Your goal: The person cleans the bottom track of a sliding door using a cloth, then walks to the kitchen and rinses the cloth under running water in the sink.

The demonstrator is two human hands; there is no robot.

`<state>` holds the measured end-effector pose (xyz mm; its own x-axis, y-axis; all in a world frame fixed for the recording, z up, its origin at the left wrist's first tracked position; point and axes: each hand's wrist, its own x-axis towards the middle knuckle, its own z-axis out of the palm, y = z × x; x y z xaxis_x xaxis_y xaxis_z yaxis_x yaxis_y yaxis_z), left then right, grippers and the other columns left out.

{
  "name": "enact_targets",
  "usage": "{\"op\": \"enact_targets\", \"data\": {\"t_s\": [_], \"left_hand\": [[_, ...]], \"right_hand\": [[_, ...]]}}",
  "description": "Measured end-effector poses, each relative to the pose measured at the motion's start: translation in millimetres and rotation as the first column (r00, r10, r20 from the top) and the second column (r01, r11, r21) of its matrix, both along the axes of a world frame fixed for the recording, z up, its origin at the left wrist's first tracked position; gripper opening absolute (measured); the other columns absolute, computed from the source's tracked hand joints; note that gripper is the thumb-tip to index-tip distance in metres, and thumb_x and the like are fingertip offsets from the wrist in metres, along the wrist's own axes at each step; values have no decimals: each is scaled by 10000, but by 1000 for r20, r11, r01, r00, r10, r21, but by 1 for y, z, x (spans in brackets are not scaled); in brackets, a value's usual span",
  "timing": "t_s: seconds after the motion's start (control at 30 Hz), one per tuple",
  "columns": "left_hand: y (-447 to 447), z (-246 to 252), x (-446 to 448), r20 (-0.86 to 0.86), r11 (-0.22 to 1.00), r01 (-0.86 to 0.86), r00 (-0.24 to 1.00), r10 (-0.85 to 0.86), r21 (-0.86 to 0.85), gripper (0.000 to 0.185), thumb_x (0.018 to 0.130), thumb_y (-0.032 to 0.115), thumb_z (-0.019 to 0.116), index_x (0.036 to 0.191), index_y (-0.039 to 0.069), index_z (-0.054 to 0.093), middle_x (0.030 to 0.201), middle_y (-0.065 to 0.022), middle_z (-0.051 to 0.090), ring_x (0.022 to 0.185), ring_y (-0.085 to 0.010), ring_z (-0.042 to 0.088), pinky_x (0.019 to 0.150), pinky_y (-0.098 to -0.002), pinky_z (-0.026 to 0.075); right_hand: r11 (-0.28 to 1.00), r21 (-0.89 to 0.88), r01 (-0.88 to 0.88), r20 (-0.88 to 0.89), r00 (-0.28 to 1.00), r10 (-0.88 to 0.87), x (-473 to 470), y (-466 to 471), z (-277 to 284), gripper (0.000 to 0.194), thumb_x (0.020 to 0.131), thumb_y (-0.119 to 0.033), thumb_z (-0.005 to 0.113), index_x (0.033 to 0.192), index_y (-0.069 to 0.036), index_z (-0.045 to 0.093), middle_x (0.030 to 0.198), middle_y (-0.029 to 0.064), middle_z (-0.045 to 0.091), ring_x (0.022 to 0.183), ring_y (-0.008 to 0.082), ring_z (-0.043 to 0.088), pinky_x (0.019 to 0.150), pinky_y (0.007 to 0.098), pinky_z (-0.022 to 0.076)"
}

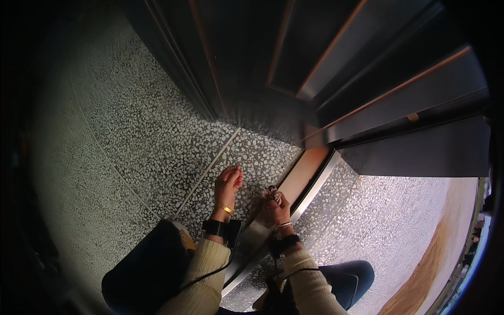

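Observation:
My right hand (pixel 278 210) grips a crumpled, patterned cloth (pixel 271 193) that bulges out above the fist. It is held over the near side of a door threshold (pixel 305 173), a wood-toned strip edged with a metal strip (pixel 315 189). To its left, my left hand (pixel 228 183) hovers over the speckled terrazzo floor (pixel 157 138). Its fingers are curled in, with the thumb against them, and no held thing shows in it. A gold-coloured bracelet and a black strap sit on the left wrist; a pale bangle and another black strap are on the right.
A dark panelled door (pixel 252 51) with brown edge lines rises ahead. Beside it, a dark upright panel (pixel 417 153) stands on the right. My bent knees (pixel 145 271) flank the threshold. Thin cables run along both sleeves. A brown patch of ground (pixel 421 271) lies outside at far right.

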<state>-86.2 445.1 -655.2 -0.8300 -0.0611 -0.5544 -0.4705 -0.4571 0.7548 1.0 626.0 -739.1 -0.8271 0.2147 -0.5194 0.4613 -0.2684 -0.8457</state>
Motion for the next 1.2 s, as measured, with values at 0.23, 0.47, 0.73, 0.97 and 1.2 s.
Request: {"op": "enact_targets", "data": {"t_s": [0.23, 0.47, 0.73, 0.97, 1.2], "left_hand": [[23, 18, -14, -96, 998, 32, 995, -27, 55, 200, 918, 205, 642, 1074, 81, 649, 926, -2, 655, 803, -69, 592, 728, -221, 483], [45, -57, 37, 171, 990, 115, 977, -128, 79, 189, 905, 246, 649, 1046, 122, 628, 948, -1, 645, 816, -94, 594, 715, -234, 473], [32, -98, 36, 277, 974, 82, 951, -140, 211, 252, 925, 226, 617, 1164, 147, 627, 971, 30, 647, 834, -73, 598, 714, -218, 478], [28, -92, 33, 309, 982, 120, 937, -161, 148, 210, 919, 253, 600, 1098, 145, 618, 972, 5, 644, 819, -81, 570, 748, -236, 453], [43, -81, 38, 318, 968, 227, 915, -249, 102, 241, 923, 326, 612, 1046, 119, 617, 914, 14, 627, 770, -74, 564, 699, -229, 455]], "right_hand": [[898, -428, 103, -65, 987, -144, -47, 29, 46, 334, 835, -52, 562, 1165, -45, 614, 993, 53, 677, 858, 184, 654, 767, 322, 541], [756, 649, 80, -209, 975, 76, -79, 94, 7, 392, 837, -136, 615, 1221, -56, 607, 1067, 60, 660, 911, 207, 622, 823, 318, 490], [142, 989, 43, -78, 964, 252, -39, 20, -14, 411, 834, -186, 640, 1241, -137, 609, 1212, 52, 588, 1011, 300, 554, 865, 399, 448], [216, 970, -115, 66, 973, 222, 62, -74, -5, 403, 773, -150, 639, 1175, -177, 648, 1193, -37, 594, 961, 222, 563, 847, 349, 440], [655, 749, -96, 121, 993, 7, 89, -58, 28, 480, 768, -180, 707, 1232, -111, 607, 1169, 97, 590, 1050, 325, 608, 869, 380, 512]]}}
